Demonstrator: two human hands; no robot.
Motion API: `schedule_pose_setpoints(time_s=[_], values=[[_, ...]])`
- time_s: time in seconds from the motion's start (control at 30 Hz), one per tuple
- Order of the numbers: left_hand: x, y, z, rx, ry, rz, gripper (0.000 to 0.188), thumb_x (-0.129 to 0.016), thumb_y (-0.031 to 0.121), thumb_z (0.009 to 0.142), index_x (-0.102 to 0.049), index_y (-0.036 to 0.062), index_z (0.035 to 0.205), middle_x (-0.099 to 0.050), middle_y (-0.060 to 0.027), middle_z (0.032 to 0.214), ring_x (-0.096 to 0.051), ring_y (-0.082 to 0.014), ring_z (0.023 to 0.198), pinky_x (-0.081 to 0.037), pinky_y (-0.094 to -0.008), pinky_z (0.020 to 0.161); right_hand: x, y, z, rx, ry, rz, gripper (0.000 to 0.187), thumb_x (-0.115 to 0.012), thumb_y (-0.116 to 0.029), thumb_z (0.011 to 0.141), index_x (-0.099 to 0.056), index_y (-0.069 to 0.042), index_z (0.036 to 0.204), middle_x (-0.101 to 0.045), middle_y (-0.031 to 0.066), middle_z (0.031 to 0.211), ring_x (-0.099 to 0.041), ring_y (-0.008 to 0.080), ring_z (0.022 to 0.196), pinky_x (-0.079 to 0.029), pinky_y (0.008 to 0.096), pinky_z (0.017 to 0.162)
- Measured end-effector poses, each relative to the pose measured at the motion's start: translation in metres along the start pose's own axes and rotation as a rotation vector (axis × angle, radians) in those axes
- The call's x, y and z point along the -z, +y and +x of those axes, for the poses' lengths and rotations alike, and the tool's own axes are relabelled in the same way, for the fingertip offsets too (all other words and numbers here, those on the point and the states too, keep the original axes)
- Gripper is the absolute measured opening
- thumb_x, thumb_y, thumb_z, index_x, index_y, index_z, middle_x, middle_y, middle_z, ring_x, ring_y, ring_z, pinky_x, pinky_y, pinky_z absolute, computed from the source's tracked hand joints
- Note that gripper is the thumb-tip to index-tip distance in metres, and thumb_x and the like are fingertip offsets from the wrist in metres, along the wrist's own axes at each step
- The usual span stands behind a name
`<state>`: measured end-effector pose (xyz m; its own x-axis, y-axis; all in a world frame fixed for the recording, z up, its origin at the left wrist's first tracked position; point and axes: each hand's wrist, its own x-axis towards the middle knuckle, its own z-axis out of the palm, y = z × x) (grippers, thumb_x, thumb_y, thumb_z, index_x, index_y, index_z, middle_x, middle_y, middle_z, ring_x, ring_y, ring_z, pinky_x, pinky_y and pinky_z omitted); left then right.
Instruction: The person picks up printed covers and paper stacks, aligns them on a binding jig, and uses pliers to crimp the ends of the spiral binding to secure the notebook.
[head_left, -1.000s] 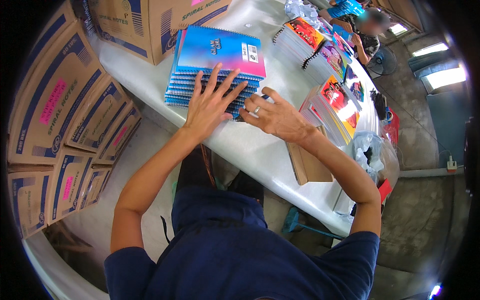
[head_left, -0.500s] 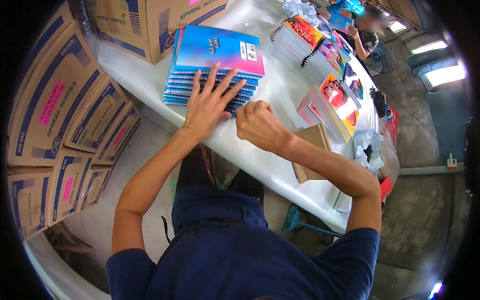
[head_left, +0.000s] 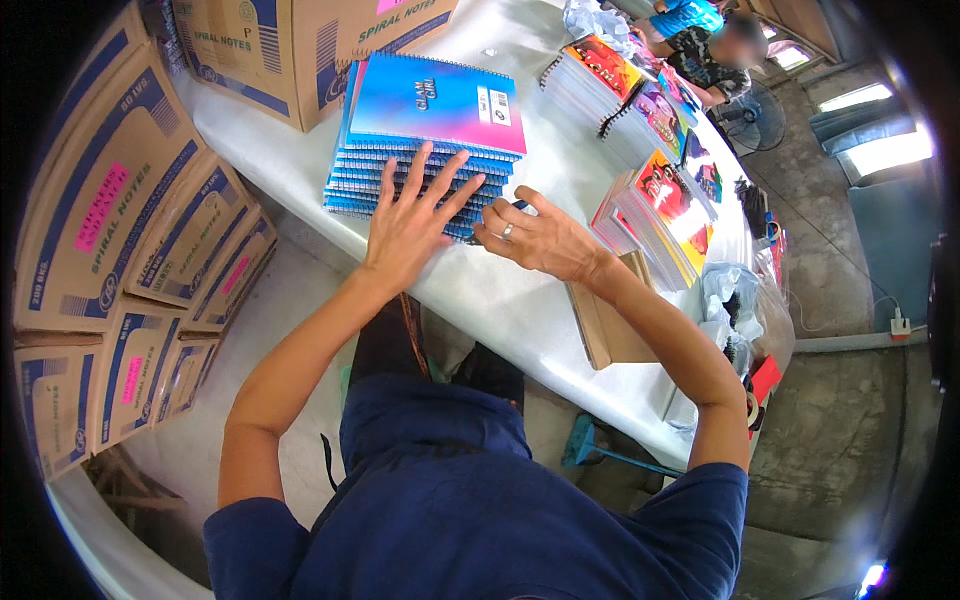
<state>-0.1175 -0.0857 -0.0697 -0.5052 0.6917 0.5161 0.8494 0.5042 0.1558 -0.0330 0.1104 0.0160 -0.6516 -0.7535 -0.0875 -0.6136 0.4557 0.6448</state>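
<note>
A tall stack of spiral notebooks [head_left: 437, 100] with blue and pink covers stands near the table's front edge, its spiral bindings facing me. My left hand [head_left: 408, 225] rests against these bindings with its fingers spread, the fingertips reaching the top notebook's edge. Close to the stack's lower right corner, my right hand [head_left: 535, 235], wearing a ring, is curled. A small dark piece shows between its fingers, too hidden to name. The lower bindings are partly covered by both hands.
Spiral notebooks with red and yellow covers [head_left: 665, 190] stand in stacks at the right, beside a brown cardboard piece [head_left: 612, 318] and plastic bags [head_left: 735, 305]. Cartons [head_left: 100, 200] rise at the left; another carton [head_left: 245, 60] sits behind the stack. A person [head_left: 705, 60] is at the far right.
My right hand has turned and its index finger has lifted, so a dark piece shows in its grip. My left hand stays on the stack. The person at the far end leans lower.
</note>
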Motion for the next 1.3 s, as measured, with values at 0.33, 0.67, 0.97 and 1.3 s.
schedule_pose_setpoints(time_s=[0.33,0.67,0.97,1.3], values=[[0.003,0.001,-0.001,0.019,-0.015,-0.025,0.097,-0.084,0.028,0.062,-0.037,0.03,0.147,-0.026,0.0013,0.156,-0.022,-0.0326,0.143,-0.021,-0.0578,0.111,0.019,-0.036,0.034,-0.273,-0.476,0.153,0.013,-0.064,-0.013,0.075,-0.068,-0.006,0.086,-0.061,0.0047,0.089,-0.06,0.0214,0.086,-0.05,0.0377,0.069],[0.026,0.012,-0.027,0.244,0.101,-0.377,0.093,-0.079,0.016,0.074,-0.027,0.0164,0.151,-0.017,-0.0186,0.157,-0.016,-0.0362,0.145,-0.018,-0.0506,0.115,0.013,-0.043,-0.022,-0.91,-0.341,0.531,0.038,-0.066,-0.033,0.085,-0.062,-0.006,0.111,-0.056,0.0217,0.116,-0.056,0.0347,0.104,-0.043,0.0481,0.085],[0.026,0.012,-0.062,1.042,0.327,-1.884,0.082,-0.061,0.01,0.093,-0.003,-0.008,0.149,-0.018,-0.0171,0.156,-0.018,-0.0227,0.145,-0.022,-0.0338,0.114,-0.074,-0.005,-0.026,-1.151,0.305,0.673,0.041,-0.056,-0.034,0.094,-0.06,0.002,0.113,-0.058,0.0244,0.12,-0.057,0.0387,0.109,-0.044,0.0488,0.093],[0.028,-0.002,-0.057,1.146,0.29,-1.859,0.065,-0.059,0.02,0.095,-0.025,-0.004,0.146,-0.045,-0.0123,0.139,-0.041,-0.0244,0.133,-0.032,-0.0381,0.108,-0.188,0.075,0.062,-1.268,0.549,2.387,0.091,-0.035,-0.074,0.089,-0.051,0.006,0.129,-0.061,0.0166,0.122,-0.063,0.0258,0.105,-0.05,0.0395,0.094]])
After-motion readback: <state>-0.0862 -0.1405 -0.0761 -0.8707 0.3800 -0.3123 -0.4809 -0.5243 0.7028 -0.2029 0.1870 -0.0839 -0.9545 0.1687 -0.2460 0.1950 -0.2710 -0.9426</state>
